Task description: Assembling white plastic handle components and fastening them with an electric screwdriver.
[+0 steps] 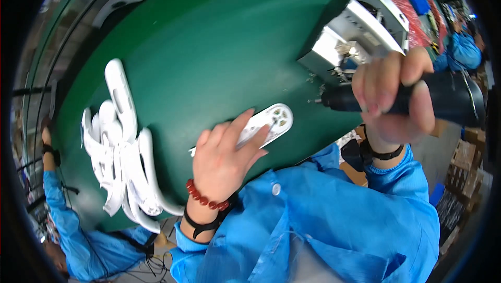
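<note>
My left hand [222, 155] grips a long white plastic part [279, 133] on the green tabletop, fingers along one edge and thumb across it. The part's rounded end shows round openings with small metal pieces inside. My right hand [394, 92] is wrapped around a black electric screwdriver [342, 98], held above the table and slightly blurred. Its thin bit points left, toward the space beyond the rounded end, and does not touch the part. Near the bit a few tiny screws [310, 78] seem to lie on the table.
A heap of white curved plastic parts [122, 152] lies at left, with another white part [122, 1] at far left. An open white-and-grey box-shaped device [365, 27] stands back right, near red bubble wrap [404, 9]. Co-workers in blue [94, 251] sit at both sides.
</note>
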Demonstrator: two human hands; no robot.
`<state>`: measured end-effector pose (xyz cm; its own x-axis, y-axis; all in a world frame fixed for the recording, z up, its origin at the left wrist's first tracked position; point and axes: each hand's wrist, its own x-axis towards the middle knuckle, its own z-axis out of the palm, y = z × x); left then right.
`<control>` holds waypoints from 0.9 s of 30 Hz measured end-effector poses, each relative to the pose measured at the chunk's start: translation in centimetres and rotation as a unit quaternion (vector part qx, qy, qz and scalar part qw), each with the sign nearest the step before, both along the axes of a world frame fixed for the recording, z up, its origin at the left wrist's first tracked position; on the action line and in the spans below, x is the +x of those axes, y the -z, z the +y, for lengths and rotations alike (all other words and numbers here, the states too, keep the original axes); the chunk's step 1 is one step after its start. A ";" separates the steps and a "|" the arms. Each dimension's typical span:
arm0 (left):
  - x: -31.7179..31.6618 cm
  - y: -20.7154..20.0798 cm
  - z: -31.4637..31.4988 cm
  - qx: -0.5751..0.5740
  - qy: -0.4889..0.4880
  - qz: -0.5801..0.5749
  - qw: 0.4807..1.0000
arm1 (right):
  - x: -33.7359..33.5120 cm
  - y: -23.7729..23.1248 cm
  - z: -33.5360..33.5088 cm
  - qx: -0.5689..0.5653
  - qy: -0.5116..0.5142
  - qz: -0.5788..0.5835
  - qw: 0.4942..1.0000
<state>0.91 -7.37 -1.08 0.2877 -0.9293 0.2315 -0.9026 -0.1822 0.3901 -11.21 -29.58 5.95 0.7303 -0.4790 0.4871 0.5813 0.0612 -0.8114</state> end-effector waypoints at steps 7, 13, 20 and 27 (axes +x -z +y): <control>0.1 0.2 0.8 -0.013 0.000 0.008 1.000 | 3.1 1.4 6.2 0.050 -0.085 0.063 0.993; 0.1 0.6 1.1 -0.028 0.000 0.025 0.999 | 4.1 2.5 6.5 0.032 -0.107 0.074 0.991; 0.2 0.5 1.0 -0.034 0.006 0.023 0.999 | 4.4 2.9 6.4 0.028 -0.107 0.091 0.990; 0.1 0.5 1.0 -0.030 -0.008 0.026 0.999 | 4.5 2.8 6.0 0.039 -0.120 0.071 0.989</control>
<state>1.01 -6.36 -1.61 0.3162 -0.9090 0.2714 -0.8774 -0.1714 0.4481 -6.67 -23.57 3.17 0.8861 -0.3164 0.3388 0.4223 0.2496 -0.8714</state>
